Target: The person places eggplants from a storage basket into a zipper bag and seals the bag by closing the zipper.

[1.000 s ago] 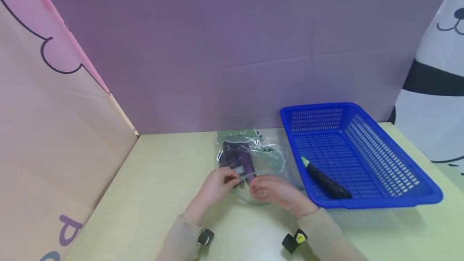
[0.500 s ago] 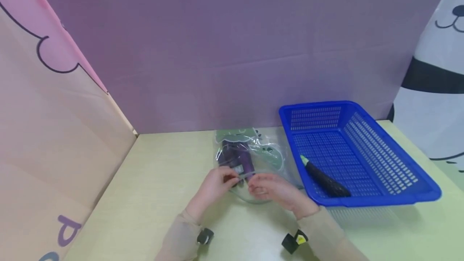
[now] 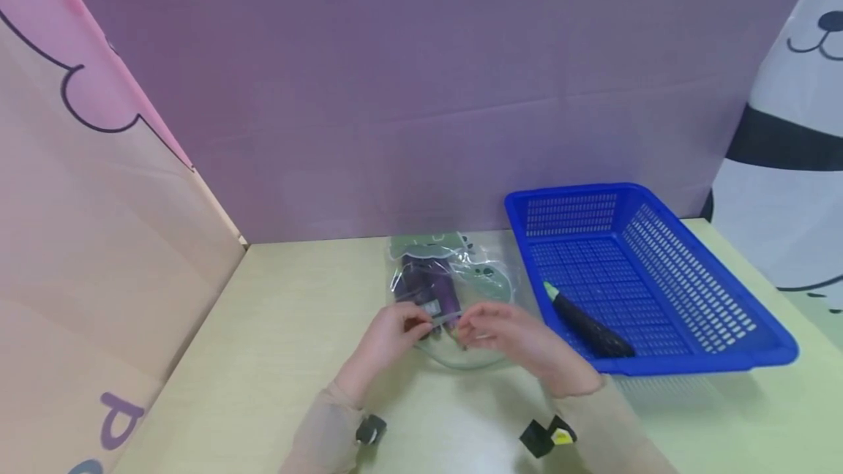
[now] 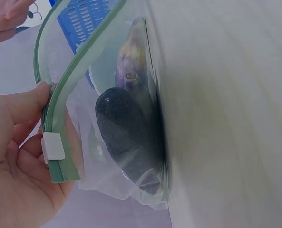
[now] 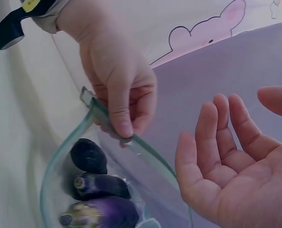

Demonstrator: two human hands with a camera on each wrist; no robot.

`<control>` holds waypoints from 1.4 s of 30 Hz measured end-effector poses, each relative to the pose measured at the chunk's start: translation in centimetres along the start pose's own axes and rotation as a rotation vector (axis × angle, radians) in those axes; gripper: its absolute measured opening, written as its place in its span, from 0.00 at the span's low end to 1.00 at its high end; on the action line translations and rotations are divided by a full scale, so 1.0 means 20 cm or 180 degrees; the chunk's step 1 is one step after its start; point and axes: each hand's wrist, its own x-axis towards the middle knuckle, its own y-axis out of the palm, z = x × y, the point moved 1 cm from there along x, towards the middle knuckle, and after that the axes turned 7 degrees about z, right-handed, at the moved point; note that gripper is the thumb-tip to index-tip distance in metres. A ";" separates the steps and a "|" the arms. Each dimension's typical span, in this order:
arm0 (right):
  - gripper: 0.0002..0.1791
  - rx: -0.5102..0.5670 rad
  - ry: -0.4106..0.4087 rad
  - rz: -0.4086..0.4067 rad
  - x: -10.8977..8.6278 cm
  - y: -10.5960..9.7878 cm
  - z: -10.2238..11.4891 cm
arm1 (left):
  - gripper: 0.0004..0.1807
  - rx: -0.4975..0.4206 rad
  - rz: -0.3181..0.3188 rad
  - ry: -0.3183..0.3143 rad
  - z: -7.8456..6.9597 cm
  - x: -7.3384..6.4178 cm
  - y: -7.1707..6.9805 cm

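A clear zip bag (image 3: 484, 353) with a green seal lies on the table, its mouth gaping toward me. My left hand (image 3: 388, 335) pinches the seal's upper edge between thumb and fingers, close to the white slider (image 4: 53, 146). Inside the bag are a purple eggplant (image 5: 113, 212), a second dark purple one (image 5: 102, 186) and a rounded, blackish vegetable (image 4: 124, 130). My right hand (image 5: 236, 175) has loosely bent, spread fingers with nothing between them. It hovers at the right side of the bag's mouth, overlapping the green seal in the right wrist view.
A blue perforated basket (image 3: 767, 313) stands right of the bag. One long dark vegetable (image 3: 589, 324) with a pale green tip lies in it. Behind the table (image 3: 303, 306) rises a purple backdrop (image 3: 369, 93), with a printed panel (image 3: 85, 225) along the left.
My right hand has shifted slightly right and its fingers have turned a little at the bag's mouth. The left hand keeps its pinch in nearly the same place.
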 end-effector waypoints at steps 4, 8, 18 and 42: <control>0.08 -0.0046 -0.0007 -0.0066 -0.02 -0.01 0.04 | 0.03 -0.0007 -0.0009 0.0003 0.00 0.00 0.00; 0.09 0.0000 -0.0088 -0.0143 -0.05 -0.03 0.07 | 0.03 -0.0011 -0.0016 0.0008 0.00 0.00 0.00; 0.15 0.0197 -0.0626 -0.0149 -0.14 -0.15 0.12 | 0.03 0.0002 0.0005 0.0002 0.00 0.01 0.00; 0.17 -0.0225 -0.0646 -0.0430 -0.21 -0.25 0.23 | 0.03 -0.0033 -0.0020 0.0050 0.01 0.00 0.01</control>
